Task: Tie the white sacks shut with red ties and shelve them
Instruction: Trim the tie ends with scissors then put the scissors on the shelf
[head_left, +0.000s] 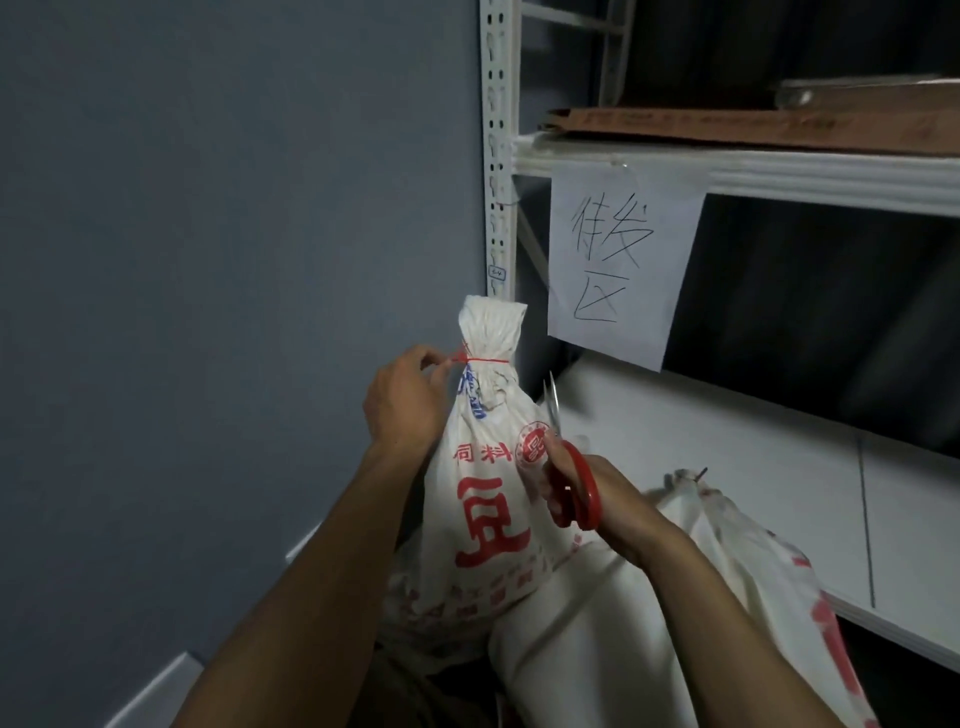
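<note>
At the sack neck, the thin red tie (485, 359) runs sideways, tail pinched by left hand (402, 397).
Right hand (605, 499), fingers closed through the red-handled scissors (566, 457), holds blades up, right of the printed white woven sack (488, 493).

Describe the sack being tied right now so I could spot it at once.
Start at the white metal shelving with the handwritten paper sign. Just below-left of that sign stands a white sack with big red characters. Unlike the sack slumped to its right, its neck is cinched by a thin red tie.
</note>
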